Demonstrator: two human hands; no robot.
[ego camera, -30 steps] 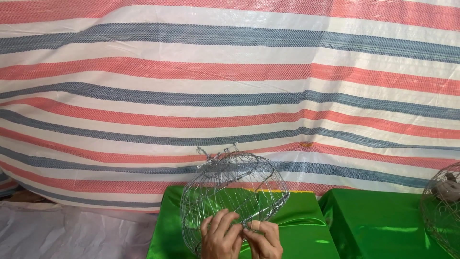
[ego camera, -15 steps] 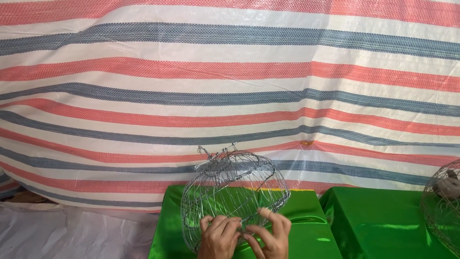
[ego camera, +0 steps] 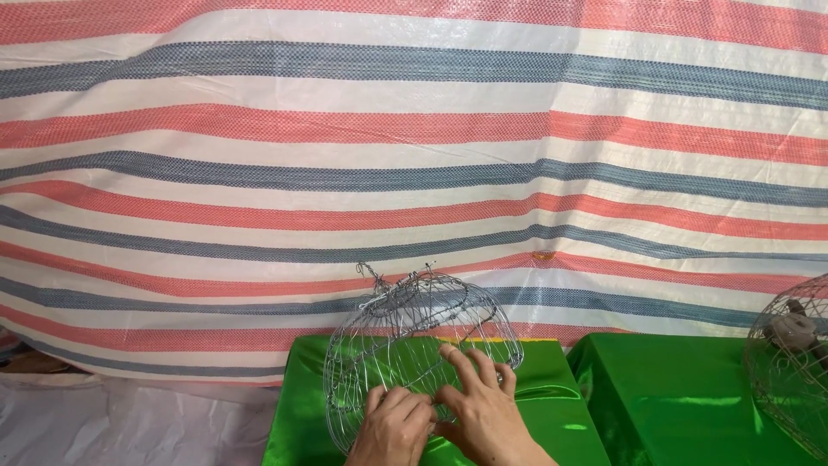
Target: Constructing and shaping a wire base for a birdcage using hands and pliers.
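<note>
A round wire cage (ego camera: 414, 336) of thin silver wire stands tilted on a green-covered table (ego camera: 552, 406), with loose wire ends sticking up at its top. My left hand (ego camera: 392, 427) rests on the cage's lower front, fingers curled and pinching the wires. Beside it, my right hand (ego camera: 483, 406) lies against the cage with its fingers spread over the wires. Both hands touch each other at the cage's lower middle. My wrists run off the bottom edge.
A second green-covered table (ego camera: 681, 406) stands to the right, with another wire cage (ego camera: 789, 362) at the right edge holding a pale object. A striped red, blue and white tarp (ego camera: 414, 173) hangs behind. A whitish sheet (ego camera: 129, 423) covers the floor at lower left.
My right hand has opened and moved up over the cage's wires, fingers now spread. The cage has tilted slightly. My left hand stays at the lower front.
</note>
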